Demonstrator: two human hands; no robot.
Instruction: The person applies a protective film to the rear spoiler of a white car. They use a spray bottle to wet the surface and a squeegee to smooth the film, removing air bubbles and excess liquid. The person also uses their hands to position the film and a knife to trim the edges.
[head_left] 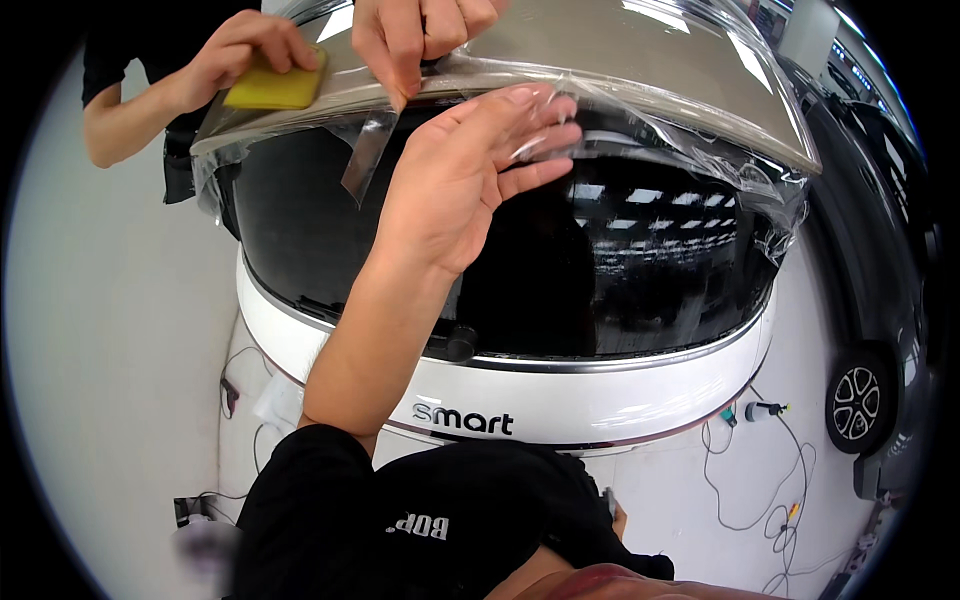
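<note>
My left hand (470, 170) reaches up over a car's dark rear window (640, 260), palm toward me. Its thumb and fingers are closed on loose clear film (690, 150), which hangs crumpled along the edge of the beige roof panel (620, 40). Low on the right, my right hand (620, 522) shows only in part beside my black shirt. A small grey object sticks up from it, too little of it visible to name. Above my left hand, a co-worker's hand (420, 35) pinches a narrow strip of film (370, 155).
The co-worker's other hand (255, 50) presses a yellow squeegee (280, 85) on the panel's left end. Below the window runs the white tailgate (600, 400), with a rear wiper (455, 343) above it. A dark car (870, 250) stands at right. Cables (740, 525) lie on the floor.
</note>
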